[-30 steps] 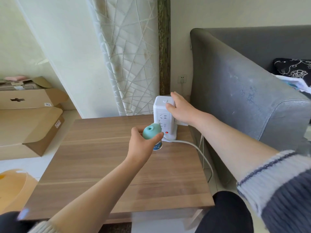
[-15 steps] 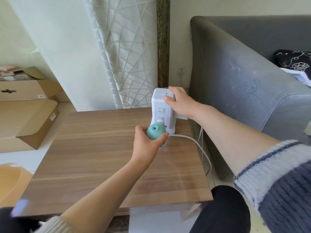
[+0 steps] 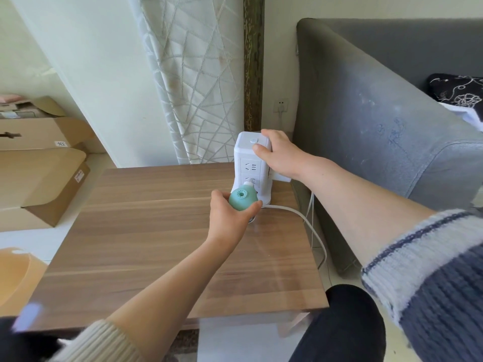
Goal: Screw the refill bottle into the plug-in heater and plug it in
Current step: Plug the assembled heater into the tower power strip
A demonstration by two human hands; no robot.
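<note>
Hands at the final step of the task. Left hand (image 3: 230,218) grips the rounded mint-green plastic plug-in heater (image 3: 241,199), thumb on its left flank and fingers closed around its right, holding it against the lower socket face of the white upright tower power strip (image 3: 252,165); the heater's white plug end meets that face, though whether the pins are fully seated cannot be told. Right hand (image 3: 278,155) clasps the tower's top from the right side, thumb on the upper front edge, bracing it. Tower stands at the far right of the brown wood-grain table (image 3: 156,231), with its white cable (image 3: 300,218) running off the table's right edge beside the grey fabric sofa (image 3: 379,113).

Refill bottle is largely hidden beneath the heater and behind the left hand; only a small glimpse shows under the fingers.

Handling, judged: the heater looks light, rigid and smooth, so somewhat slippery; the rounded body is the sound place to hold, not the bottle, which may be brittle and could loosen at its thread. Push straight along the pins while the tower, probably light enough to slide or tip, is held firm.

Writing: none legible on heater or tower; a white label on the brown cardboard box (image 3: 39,178) at left is too small to read.
</note>
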